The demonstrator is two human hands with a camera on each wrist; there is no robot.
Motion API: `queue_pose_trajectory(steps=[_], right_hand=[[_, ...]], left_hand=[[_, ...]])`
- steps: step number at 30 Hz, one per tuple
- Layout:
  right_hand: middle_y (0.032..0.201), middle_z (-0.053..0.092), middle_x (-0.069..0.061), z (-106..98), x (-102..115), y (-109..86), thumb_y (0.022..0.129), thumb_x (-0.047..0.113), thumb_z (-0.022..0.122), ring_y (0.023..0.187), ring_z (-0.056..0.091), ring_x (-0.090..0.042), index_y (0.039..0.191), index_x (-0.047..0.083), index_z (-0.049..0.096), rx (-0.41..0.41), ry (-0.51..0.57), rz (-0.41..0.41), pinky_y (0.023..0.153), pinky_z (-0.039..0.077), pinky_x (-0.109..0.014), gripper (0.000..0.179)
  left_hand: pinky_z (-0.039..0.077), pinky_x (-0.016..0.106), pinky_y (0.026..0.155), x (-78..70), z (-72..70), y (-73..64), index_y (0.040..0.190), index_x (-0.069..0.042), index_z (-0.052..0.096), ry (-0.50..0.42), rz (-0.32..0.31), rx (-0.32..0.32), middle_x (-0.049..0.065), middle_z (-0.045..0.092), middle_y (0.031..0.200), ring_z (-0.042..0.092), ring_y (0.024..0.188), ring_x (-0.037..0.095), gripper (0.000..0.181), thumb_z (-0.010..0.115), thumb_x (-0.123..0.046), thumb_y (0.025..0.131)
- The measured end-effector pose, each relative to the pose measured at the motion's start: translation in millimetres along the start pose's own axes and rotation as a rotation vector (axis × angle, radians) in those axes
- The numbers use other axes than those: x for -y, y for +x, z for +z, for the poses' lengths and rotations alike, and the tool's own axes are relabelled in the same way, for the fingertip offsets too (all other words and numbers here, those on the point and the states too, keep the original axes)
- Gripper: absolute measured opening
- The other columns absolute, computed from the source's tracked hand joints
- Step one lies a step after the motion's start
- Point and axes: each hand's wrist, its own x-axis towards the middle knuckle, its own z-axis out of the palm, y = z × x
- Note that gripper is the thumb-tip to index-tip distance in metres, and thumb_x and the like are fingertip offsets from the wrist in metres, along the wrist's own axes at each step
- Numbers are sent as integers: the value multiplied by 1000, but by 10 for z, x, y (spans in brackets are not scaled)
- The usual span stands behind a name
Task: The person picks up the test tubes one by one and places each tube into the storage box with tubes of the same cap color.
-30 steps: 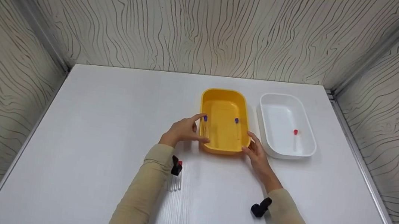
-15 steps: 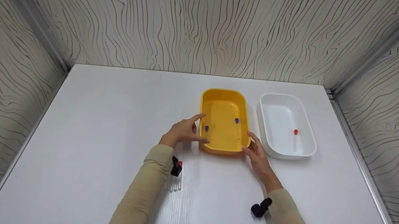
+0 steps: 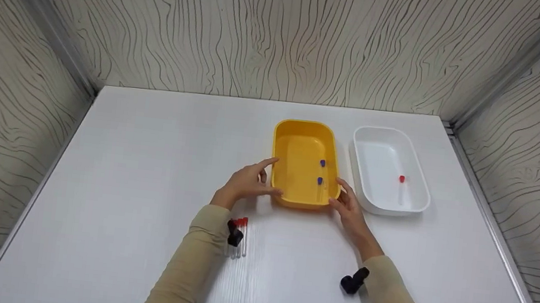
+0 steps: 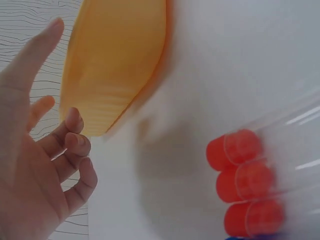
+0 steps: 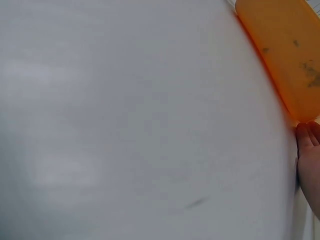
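In the head view a yellow tray [image 3: 298, 203] stands in the middle. Inside, two clear test tubes with blue caps, a farther tube [image 3: 322, 163] and a nearer tube [image 3: 320, 181], lie along its right side. At the tray's left rim is my left hand [image 3: 246, 180], thumb and index finger spread and nothing between them; the left wrist view shows its other fingers loosely curled. My right hand [image 3: 351, 215] touches the tray's front right corner with its fingertips. Several red-capped test tubes [image 3: 241, 237] lie on the table by my left forearm, partly hidden by its wrist camera.
To the right of the yellow tray stands a white tray [image 3: 371, 203] with one red-capped test tube [image 3: 402, 180] in it. A bit of blue [image 4: 255, 238] shows at the bottom edge of the left wrist view. Wood-patterned walls [image 3: 273, 35] enclose the white table [image 3: 164, 139].
The blue-capped tube that was between my left thumb and index finger dropped lower, then rolled right to lie near the other one. My left forearm shifted slightly left, uncovering more red caps.
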Motion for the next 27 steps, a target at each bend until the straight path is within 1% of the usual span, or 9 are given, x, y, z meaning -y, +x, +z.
queue_pose_trajectory(steps=[3,6,9,11,14,16,18,23,27], right_hand=[[153,31,-23,2,-2,0,97,4,52,121,49,-10,152,10,22,-4,-2,-10,92,44,-10,63],[155,30,-20,2,-6,5,97,6,52,119,49,-7,152,12,23,-11,-18,7,92,43,-9,62],[156,31,-15,-2,-10,11,97,8,53,120,49,-5,151,16,25,-24,-38,33,93,42,-8,61],[156,31,-16,-5,-14,14,98,9,53,123,48,-8,151,17,25,-26,-46,41,94,41,-7,61],[156,30,-16,-7,-17,13,98,10,52,133,43,-17,152,17,23,-12,-39,43,95,41,-7,62],[157,29,-17,-8,-18,12,98,11,52,138,38,-23,153,17,22,-2,-29,43,95,40,-6,62],[158,27,-16,-9,-16,12,98,11,52,141,34,-26,153,17,21,3,-27,41,95,39,-5,62],[158,28,-15,-13,-7,13,98,12,53,141,34,-26,152,18,23,-5,-42,37,95,39,-5,62],[159,26,-14,-16,-10,5,99,11,52,142,32,-26,152,18,22,-2,-32,37,95,38,-4,61]], left_hand=[[35,27,68,-9,-7,-46,148,-24,38,-10,9,-10,4,57,89,43,73,15,85,76,-51,77],[34,29,68,-18,-20,-93,148,-23,39,-14,20,-20,4,56,88,41,72,15,82,75,-49,79],[33,28,67,-15,-34,-134,147,-23,41,-10,35,-34,2,54,87,40,71,14,79,74,-49,80],[32,26,65,-10,-44,-162,146,-24,41,-9,42,-43,1,53,86,39,70,13,78,73,-50,80],[30,24,63,-2,-60,-215,146,-25,43,-5,66,-59,3,55,87,39,69,12,76,73,-50,81],[30,23,61,6,-70,-258,145,-23,44,-3,81,-69,5,56,87,39,68,12,75,72,-48,81],[30,23,60,17,-76,-304,145,-22,44,-7,87,-78,6,58,88,39,67,12,74,73,-47,82],[33,24,63,64,-81,-419,143,-20,47,-31,70,-84,8,59,90,41,70,12,71,73,-45,82],[35,23,63,114,-82,-517,141,-19,49,-32,78,-79,10,60,92,42,70,11,67,71,-46,84]])
